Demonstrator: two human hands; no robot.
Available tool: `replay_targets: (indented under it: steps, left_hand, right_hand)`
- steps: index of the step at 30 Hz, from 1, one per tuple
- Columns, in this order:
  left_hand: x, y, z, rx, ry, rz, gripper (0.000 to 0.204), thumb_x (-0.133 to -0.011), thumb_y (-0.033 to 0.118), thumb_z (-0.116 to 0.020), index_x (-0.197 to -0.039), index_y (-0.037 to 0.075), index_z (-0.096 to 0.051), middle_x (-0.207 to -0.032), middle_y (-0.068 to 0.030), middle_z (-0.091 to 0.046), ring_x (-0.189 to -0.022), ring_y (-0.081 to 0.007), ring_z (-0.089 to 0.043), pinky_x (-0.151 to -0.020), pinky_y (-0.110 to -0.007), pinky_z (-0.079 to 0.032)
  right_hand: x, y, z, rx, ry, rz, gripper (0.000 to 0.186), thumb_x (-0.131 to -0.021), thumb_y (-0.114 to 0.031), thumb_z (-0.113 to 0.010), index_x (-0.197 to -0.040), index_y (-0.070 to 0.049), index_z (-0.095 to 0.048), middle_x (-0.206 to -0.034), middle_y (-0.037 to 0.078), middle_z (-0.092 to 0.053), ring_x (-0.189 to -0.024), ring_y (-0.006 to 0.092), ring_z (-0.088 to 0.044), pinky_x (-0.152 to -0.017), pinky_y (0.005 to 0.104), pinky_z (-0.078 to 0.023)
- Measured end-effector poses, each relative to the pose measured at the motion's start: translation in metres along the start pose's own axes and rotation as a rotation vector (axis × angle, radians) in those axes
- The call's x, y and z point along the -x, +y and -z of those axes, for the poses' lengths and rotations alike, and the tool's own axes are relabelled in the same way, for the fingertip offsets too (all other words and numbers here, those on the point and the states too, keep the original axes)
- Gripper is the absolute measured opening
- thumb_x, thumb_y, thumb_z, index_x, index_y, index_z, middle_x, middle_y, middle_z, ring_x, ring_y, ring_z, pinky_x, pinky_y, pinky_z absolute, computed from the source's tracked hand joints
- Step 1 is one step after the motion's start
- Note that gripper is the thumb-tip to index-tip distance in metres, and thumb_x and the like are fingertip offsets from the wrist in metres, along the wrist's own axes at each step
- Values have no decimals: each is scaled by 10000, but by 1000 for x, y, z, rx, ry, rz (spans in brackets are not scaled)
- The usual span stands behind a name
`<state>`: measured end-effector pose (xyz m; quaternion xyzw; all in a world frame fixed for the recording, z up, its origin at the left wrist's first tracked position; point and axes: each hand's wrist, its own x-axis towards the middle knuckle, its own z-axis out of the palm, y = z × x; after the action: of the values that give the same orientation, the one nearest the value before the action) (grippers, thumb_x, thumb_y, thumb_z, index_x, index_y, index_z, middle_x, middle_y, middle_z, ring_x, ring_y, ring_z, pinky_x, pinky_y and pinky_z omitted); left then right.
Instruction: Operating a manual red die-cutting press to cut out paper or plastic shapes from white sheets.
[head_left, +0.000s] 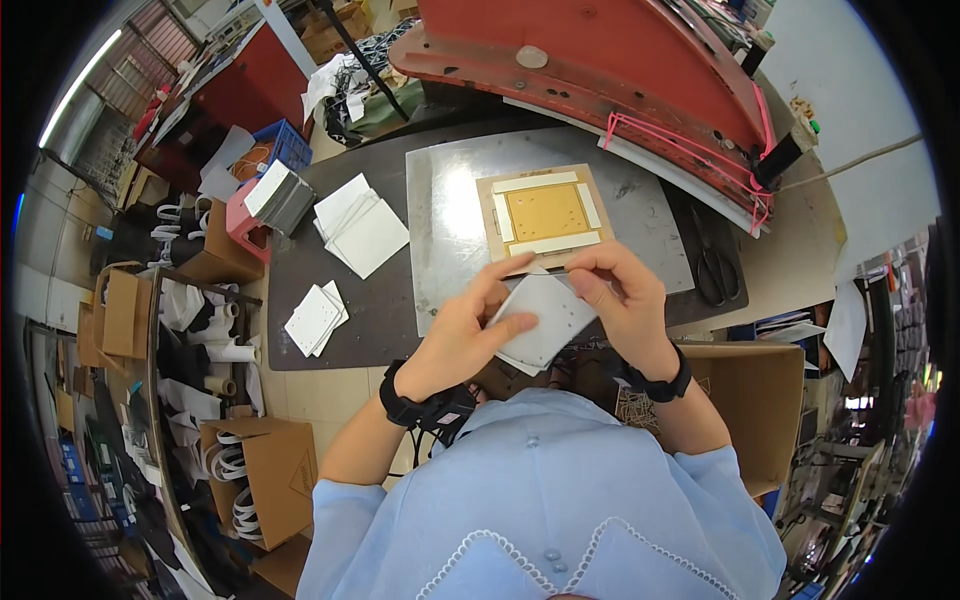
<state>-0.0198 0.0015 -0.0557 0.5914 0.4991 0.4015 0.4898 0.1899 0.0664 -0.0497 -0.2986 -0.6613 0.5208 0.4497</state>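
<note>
My left hand [452, 335] grips a small stack of white sheets [548, 322] dotted with tiny holes, its thumb lying across the top face. At the upper right edge of the same sheets, the thumb and index finger of my right hand [632, 300] are pinched together. The sheets are tilted, just in front of the table's near edge. Beyond my hands, a tan board [488, 218] lies on a grey metal plate [445, 230]. White strips frame a yellow panel [548, 212] with small holes on that board.
Loose white sheets [372, 238] and smaller punched pieces [318, 320] lie on the dark table [290, 255]. A red machine [590, 60] overhangs the far side. Black scissors [712, 272] rest at right; a cardboard box [765, 400] stands below. A sheet stack [280, 197] sits on a pink stool [243, 228].
</note>
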Motion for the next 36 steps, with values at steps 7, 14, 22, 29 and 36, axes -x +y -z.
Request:
replay_targets:
  steps: [7, 14, 22, 29, 36]
  left_hand:
    - [18, -2, 18, 27, 83, -84, 486, -910, 18, -647, -1379, 16, -517, -1015, -57, -666, -894, -83, -599, -763, -218, -462]
    - [42, -8, 57, 352, 506, -24, 329, -955, 97, -612, -1267, -7, -609, -1173, -64, -666, -1012, -91, -606, -894, -240, -474]
    - [90, -47, 216, -6, 269, 206, 444, -902, -7, -597, -1328, 8, -475, -1037, -81, -677, -893, -105, -631, -795, -245, -494]
    - [63, -109, 211, -1100, 549, -102, 407, -772, 152, -748, -1147, 60, -619, -1037, -142, -606, -998, -318, -587, -835, -382, -489]
    - [4, -116, 177, -1256, 587, -3, 527, -685, 229, -832, -1083, 11, -564, -1109, -153, -548, -1035, -343, -533, -844, -416, -441]
  right_hand:
    - [9, -9, -2, 326, -198, 139, 101, -887, -26, -665, -986, -4, -662, -860, 74, -618, -746, 159, -584, -667, 267, -467]
    - [31, -18, -3, 301, -283, -14, 117, -842, 21, -686, -956, 0, -670, -835, 73, -612, -740, 167, -590, -654, 269, -466]
    - [92, -10, 97, 537, 114, -341, 88, -870, -4, -629, -946, 37, -650, -814, 44, -621, -755, 116, -569, -680, 245, -440]
    - [185, -4, 193, 1165, 173, -755, 212, -868, -121, -644, -1020, 27, -657, -943, 205, -678, -833, 305, -667, -749, 370, -505]
    - [131, 5, 139, 885, 49, -516, 273, -896, -129, -639, -1121, 25, -627, -1002, 196, -685, -888, 309, -672, -780, 370, -517]
